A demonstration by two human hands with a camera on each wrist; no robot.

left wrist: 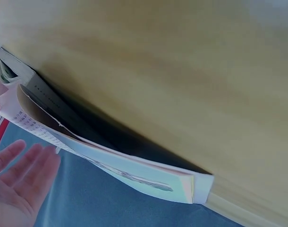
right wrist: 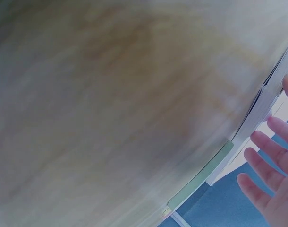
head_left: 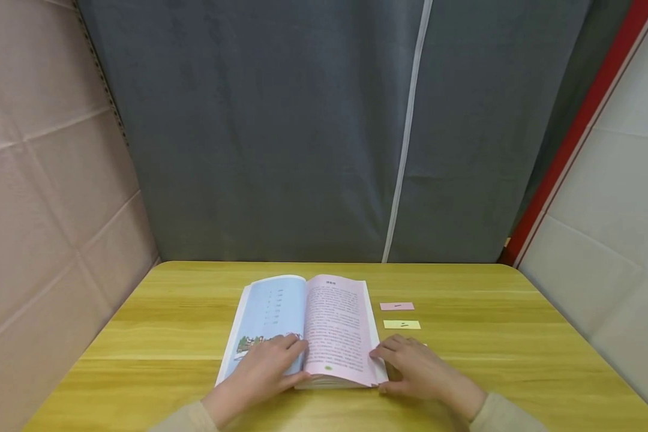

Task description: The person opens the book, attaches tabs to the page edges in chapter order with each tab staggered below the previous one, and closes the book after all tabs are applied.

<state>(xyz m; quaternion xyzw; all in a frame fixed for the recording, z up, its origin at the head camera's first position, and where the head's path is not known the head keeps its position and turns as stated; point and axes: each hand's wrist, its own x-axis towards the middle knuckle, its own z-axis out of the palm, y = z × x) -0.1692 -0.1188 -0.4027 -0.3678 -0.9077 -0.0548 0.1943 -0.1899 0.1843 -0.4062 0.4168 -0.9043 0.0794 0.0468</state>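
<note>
An open book [head_left: 335, 318] lies on the table, its left page pale blue with a small picture and its right page pink with lines of print. My left hand [head_left: 268, 363] rests on the lower left page, fingertips near the gutter and thumb by the bottom edge. At the lower right edge of the book, my right hand [head_left: 418, 367] touches the page margin with its fingertips, the thumb close to the corner. Fingers of the left hand [left wrist: 28, 179] look extended in the left wrist view. The right wrist view shows the right hand's fingers [right wrist: 271, 153] spread and fairly straight.
To the book's right lie a pink slip [head_left: 396, 306] and a yellow slip [head_left: 402, 324], each with a dark mark. A green slip [right wrist: 200, 175] shows in the right wrist view, beside the book. A grey curtain [head_left: 281, 132] hangs behind the wooden table [head_left: 480, 312].
</note>
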